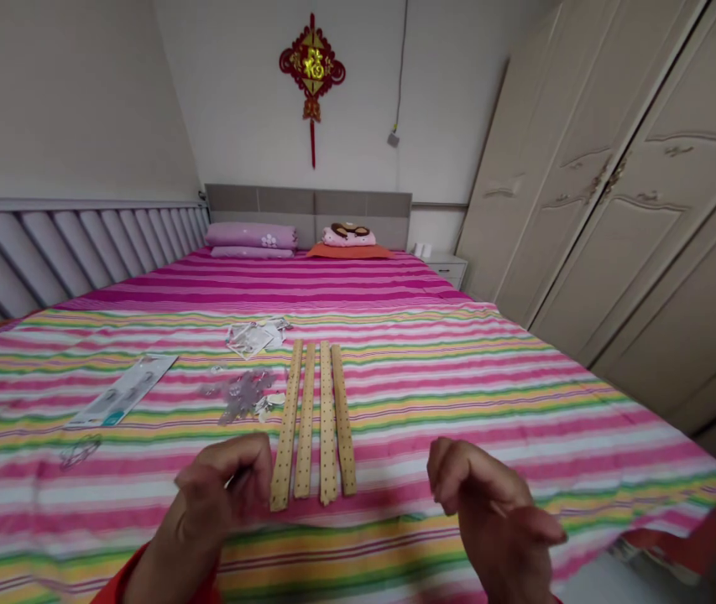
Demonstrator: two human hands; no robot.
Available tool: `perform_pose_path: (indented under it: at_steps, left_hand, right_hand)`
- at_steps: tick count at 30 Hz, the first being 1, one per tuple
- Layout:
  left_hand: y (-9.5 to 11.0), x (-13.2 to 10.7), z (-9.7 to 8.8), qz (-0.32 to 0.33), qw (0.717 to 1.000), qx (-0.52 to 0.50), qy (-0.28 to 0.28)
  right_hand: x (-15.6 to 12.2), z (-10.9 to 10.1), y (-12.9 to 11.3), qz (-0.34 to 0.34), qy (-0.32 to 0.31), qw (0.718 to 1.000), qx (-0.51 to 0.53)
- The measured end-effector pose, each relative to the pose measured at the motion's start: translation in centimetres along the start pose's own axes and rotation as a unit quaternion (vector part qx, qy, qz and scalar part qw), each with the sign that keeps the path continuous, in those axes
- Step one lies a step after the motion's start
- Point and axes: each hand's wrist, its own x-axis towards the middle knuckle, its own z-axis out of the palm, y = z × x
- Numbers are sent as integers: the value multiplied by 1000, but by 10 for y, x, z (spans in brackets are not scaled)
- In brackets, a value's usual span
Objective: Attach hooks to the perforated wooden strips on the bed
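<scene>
Several long, tan perforated strips (327, 428) lie side by side on the striped bedspread (395, 549), pointing away from me. Just left of their near ends is my left hand (216, 491), its fingers curled and its thumb apart, with nothing seen in it. On the other side, well to the right of the strips, my right hand (499, 512) hovers with bent fingers and the thumb spread away, holding nothing. Beside the strips is a pile of small greyish translucent pieces (245, 393), with small white pieces (269, 405) against it. Behind these lie flat clear packets (250, 339).
A long clear package (124, 393) lies to the left, with a thin tangled loop (81, 451) nearer me. Folded purple bedding (253, 235) and a pink folded item (349, 239) sit by the headboard (363, 205). A slatted rail (81, 247) runs left; wardrobes (615, 218) stand right.
</scene>
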Motion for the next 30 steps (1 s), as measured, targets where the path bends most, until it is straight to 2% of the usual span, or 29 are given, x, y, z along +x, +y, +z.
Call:
perform_pose_path:
  at_steps: [2, 4, 10, 13, 17, 21, 23, 26, 30]
  left_hand:
    - [-2, 5, 4, -11, 999, 15, 37]
    - [-11, 8, 9, -26, 998, 30, 57]
    - [-48, 14, 24, -94, 991, 57, 72]
    - [-62, 17, 27, -121, 988, 68, 71]
    - [-78, 35, 11, -132, 985, 96, 62]
    - [-105, 72, -17, -109, 967, 192, 126]
    - [-123, 89, -27, -119, 957, 236, 120]
    - [-143, 108, -31, -126, 932, 328, 89]
    - [-148, 121, -25, -176, 891, 414, 67]
  right_hand:
    - [5, 5, -5, 15, 32, 999, -16]
    - [10, 9, 3, 51, 40, 997, -47]
    - [21, 10, 64, 173, 19, 975, -138]
    - [18, 13, 80, 222, 14, 964, -145]
    - [14, 18, 77, 217, -3, 964, -155]
    - [11, 18, 85, 243, -8, 955, -171]
    - [8, 16, 96, 262, -4, 949, -173]
    - [3, 13, 111, 280, -8, 945, -171]
    - [-1, 12, 120, 282, -20, 944, -168]
